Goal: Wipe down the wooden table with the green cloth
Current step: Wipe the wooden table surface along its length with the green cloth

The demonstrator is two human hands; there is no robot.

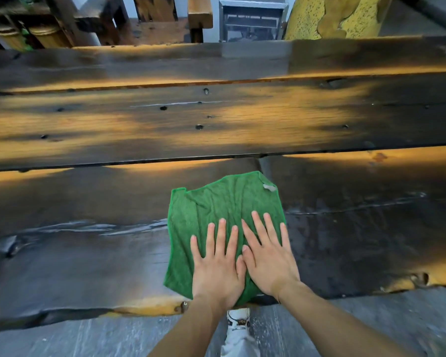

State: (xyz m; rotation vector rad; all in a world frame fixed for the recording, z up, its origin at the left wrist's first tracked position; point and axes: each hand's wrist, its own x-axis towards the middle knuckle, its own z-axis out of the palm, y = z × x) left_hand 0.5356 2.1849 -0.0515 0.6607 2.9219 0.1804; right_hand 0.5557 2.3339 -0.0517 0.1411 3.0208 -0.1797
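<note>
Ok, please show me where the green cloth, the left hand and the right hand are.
green cloth [216,199]: head view, upper bare middle.
left hand [216,269]: head view, back of hand.
right hand [269,264]: head view, back of hand.

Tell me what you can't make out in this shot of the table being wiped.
Head view only:
- Wooden plank table: both ends cut off by the frame edges.
- Table surface under the green microfibre cloth: hidden.
- Cloth's near part: covered by the left hand and right hand.
- Far surface: motion-blurred.
</note>
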